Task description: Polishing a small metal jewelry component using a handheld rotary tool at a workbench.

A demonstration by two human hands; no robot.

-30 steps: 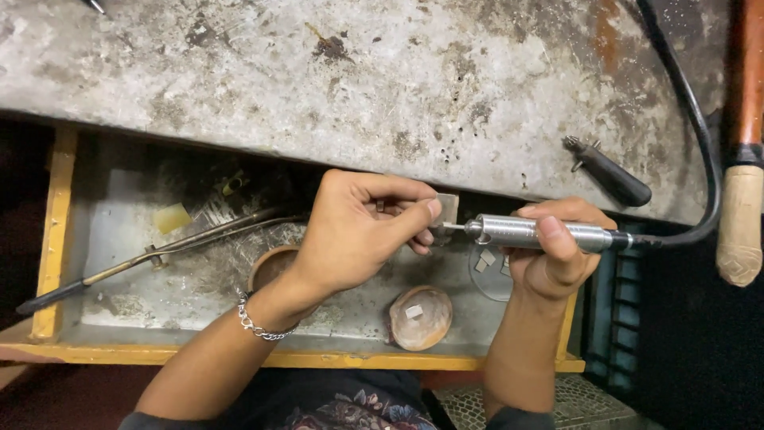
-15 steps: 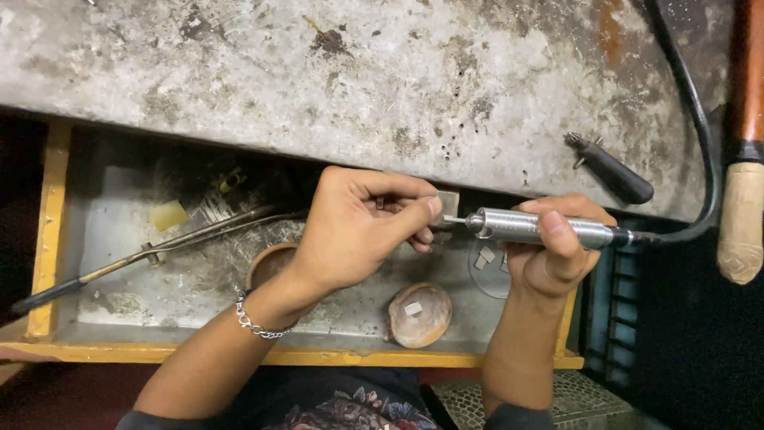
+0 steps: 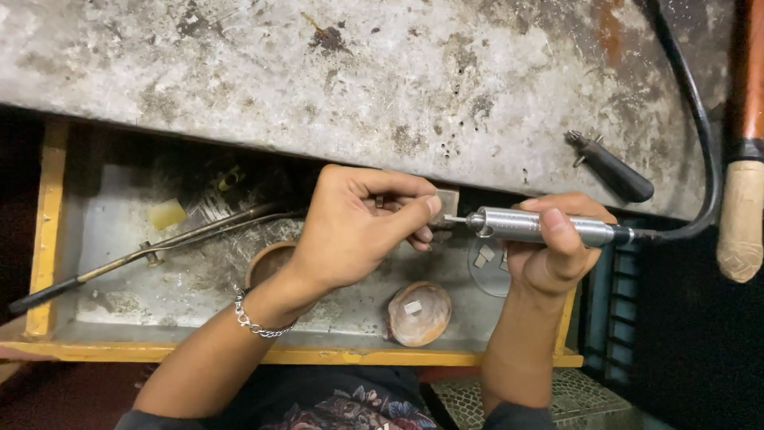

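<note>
Keep left hand (image 3: pixel 350 231) fingers pinched on small metal piece (image 3: pixel 447 199) at bench edge (image 3: pixel 398 159), right hand (image 3: pixel 557 251) wrapped around rotary handpiece (image 3: pixel 541 227), bit square, pressure light.

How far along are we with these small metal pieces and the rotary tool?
Possibly done: one small piece lies in the round dish; whether it is finished I cannot tell. In hand: the left hand pinches a small square piece while the right hand holds the rotary handpiece, tip at it. Possibly left: two pieces wait on the clear disc.
</note>
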